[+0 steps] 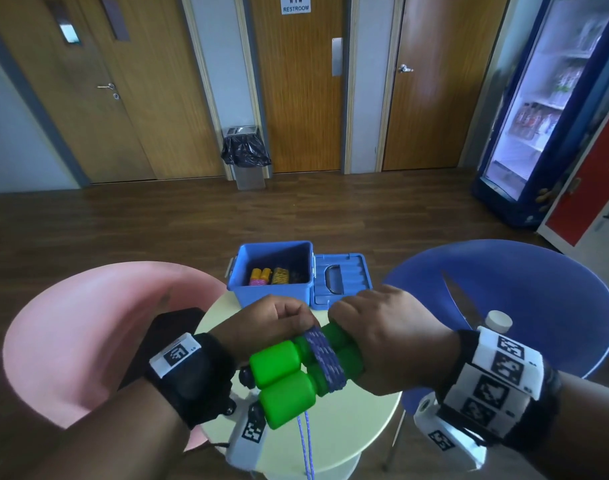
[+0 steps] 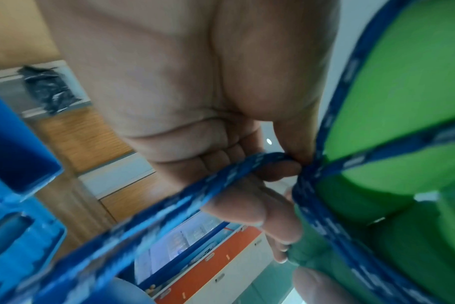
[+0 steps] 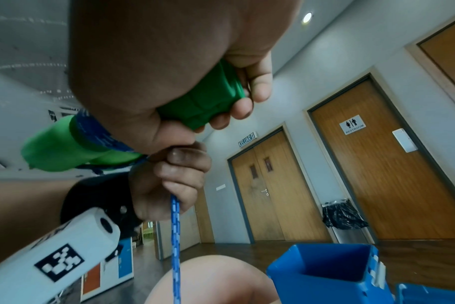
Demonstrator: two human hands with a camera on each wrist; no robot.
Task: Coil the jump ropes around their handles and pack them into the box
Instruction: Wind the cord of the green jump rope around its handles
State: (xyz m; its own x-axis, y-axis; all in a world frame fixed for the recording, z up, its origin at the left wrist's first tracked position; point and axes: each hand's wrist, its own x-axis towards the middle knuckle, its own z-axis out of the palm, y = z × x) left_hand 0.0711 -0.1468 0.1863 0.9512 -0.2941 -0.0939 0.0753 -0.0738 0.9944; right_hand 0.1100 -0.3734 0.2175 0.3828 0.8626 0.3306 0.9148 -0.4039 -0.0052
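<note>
Two green jump-rope handles (image 1: 289, 375) lie side by side above the round table, with several turns of blue patterned rope (image 1: 325, 358) wound round their middle. My right hand (image 1: 375, 327) grips the far ends of the green handles (image 3: 203, 105). My left hand (image 1: 279, 320) pinches the rope (image 2: 249, 166) right at the coil, beside the handles (image 2: 392, 107). Loose rope (image 3: 175, 236) hangs from the left fist (image 3: 169, 181) down past the table. The open blue box (image 1: 239, 271) stands just beyond my hands and holds other coiled ropes (image 1: 268, 276).
The box's blue lid (image 1: 341, 278) lies flat to its right. The pale round table (image 1: 348, 420) sits between a pink chair (image 1: 88, 327) on the left and a blue chair (image 1: 524, 292) on the right with a white-capped bottle (image 1: 498, 320). A bin (image 1: 246, 154) stands by the doors.
</note>
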